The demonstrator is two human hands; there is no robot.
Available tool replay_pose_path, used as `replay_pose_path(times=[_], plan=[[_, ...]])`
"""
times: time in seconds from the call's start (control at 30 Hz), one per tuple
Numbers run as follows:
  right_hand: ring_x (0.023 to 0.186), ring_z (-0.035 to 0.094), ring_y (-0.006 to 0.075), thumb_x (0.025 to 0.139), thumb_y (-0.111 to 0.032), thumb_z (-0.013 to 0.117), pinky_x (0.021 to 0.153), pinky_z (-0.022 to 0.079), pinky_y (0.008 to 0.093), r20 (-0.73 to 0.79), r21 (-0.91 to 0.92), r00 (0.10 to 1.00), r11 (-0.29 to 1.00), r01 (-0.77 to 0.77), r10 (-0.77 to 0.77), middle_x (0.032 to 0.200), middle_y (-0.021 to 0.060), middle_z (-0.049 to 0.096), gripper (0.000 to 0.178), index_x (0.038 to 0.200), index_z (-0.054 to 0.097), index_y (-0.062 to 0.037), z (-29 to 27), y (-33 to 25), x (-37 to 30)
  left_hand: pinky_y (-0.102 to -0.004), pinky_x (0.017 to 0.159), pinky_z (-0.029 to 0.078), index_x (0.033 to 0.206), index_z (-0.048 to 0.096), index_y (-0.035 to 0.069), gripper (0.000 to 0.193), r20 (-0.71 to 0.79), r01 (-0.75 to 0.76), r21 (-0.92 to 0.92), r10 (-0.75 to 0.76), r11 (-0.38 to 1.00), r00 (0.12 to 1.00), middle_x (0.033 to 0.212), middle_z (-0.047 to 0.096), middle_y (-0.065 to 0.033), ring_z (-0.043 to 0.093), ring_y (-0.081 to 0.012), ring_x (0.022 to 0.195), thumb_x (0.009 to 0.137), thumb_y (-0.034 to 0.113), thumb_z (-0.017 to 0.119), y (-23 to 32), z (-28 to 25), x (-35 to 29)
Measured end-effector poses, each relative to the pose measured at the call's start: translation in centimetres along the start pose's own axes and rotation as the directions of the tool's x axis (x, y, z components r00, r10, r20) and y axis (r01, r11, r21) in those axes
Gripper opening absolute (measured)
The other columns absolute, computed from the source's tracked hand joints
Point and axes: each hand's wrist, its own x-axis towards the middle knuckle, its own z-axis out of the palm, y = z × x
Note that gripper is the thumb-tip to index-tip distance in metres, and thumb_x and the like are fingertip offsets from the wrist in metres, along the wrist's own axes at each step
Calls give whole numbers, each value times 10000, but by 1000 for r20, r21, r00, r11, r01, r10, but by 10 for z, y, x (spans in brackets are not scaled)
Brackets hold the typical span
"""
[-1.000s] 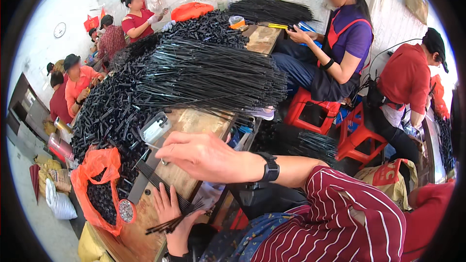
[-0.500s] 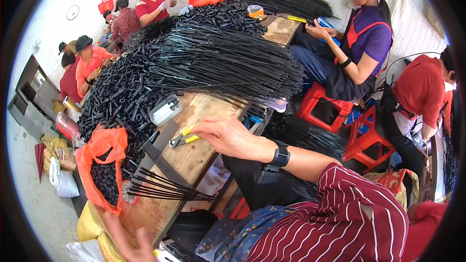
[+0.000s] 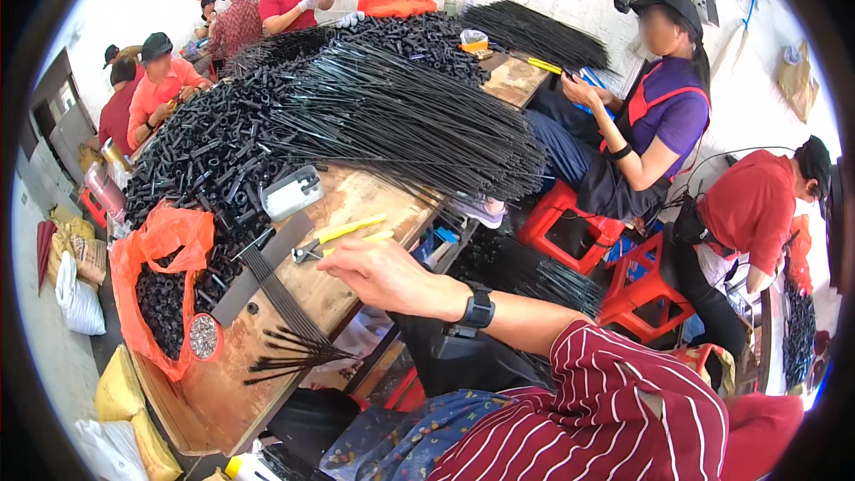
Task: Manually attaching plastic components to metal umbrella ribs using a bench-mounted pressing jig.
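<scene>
My right hand (image 3: 383,276) is over the wooden table, its fingers drawn together beside the handles of yellow-handled pliers (image 3: 352,228). The pliers lie on the table, both handles exposed; what the fingertips hold, if anything, is hidden. My left hand is out of view. Nearby lies a bundle of thin black rods (image 3: 283,289), its thicker ends fanned out near the table's front edge. A grey flat strip (image 3: 233,296) and a small black ring (image 3: 252,308) are beside it. A clear plastic box (image 3: 292,199) stands just beyond the pliers.
Black fittings (image 3: 214,138) are heaped behind, next to a pile of long black rods (image 3: 410,116). An orange bag (image 3: 125,285) of black parts and a round tub of small metal bits (image 3: 205,336) stand left. A co-worker (image 3: 659,107) sits at right near red stools (image 3: 570,227).
My right hand has moved left and nearer, off the pliers' handle ends. My left hand has left the view at lower left. The view has shifted slightly.
</scene>
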Motion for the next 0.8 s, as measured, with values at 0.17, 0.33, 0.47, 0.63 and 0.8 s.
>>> replay_pose_path(times=[0.17,0.33,0.47,0.63,0.8], plan=[[744,607,332,855,-65,597,615,484,404,30,-27,1000,1000,-9,10,800,118,593,141,988,639,-46,3,4,2,-410,1097,292,1372,393,1,602,18,-23,-26,23,999,1000,1400,408,-189,397,-336,1300,830,151,609,-3,13,2],[736,620,327,844,-49,608,621,500,393,26,-20,1000,1000,11,-11,804,119,605,153,994,634,-48,9,0,5,-410,1090,301,1360,403,-3,603,-19,-77,-40,76,996,997,1385,419,-192,409,-339,1287,821,156,621,-3,26,14],[785,634,339,839,-36,604,646,513,394,59,-5,998,999,-32,32,875,136,636,162,999,626,-31,9,-6,5,-410,1085,308,1351,411,-6,603,-70,-121,-65,117,990,991,1373,428,-194,418,-341,1276,814,161,631,-3,37,22],[797,627,361,840,-36,614,659,510,414,50,-24,998,999,-24,25,890,153,634,191,1029,636,-42,16,-9,-7,-410,1078,317,1339,421,-9,604,-275,-211,-43,192,976,942,1357,440,-196,429,-344,1262,805,167,643,6,57,46],[761,624,347,840,-38,616,643,506,399,70,-26,998,1000,5,-3,852,154,621,183,1019,653,-56,23,-6,-7,-411,1071,326,1327,431,-13,606,-257,-185,16,182,983,949,1342,451,-198,440,-347,1248,796,173,656,9,47,33]])
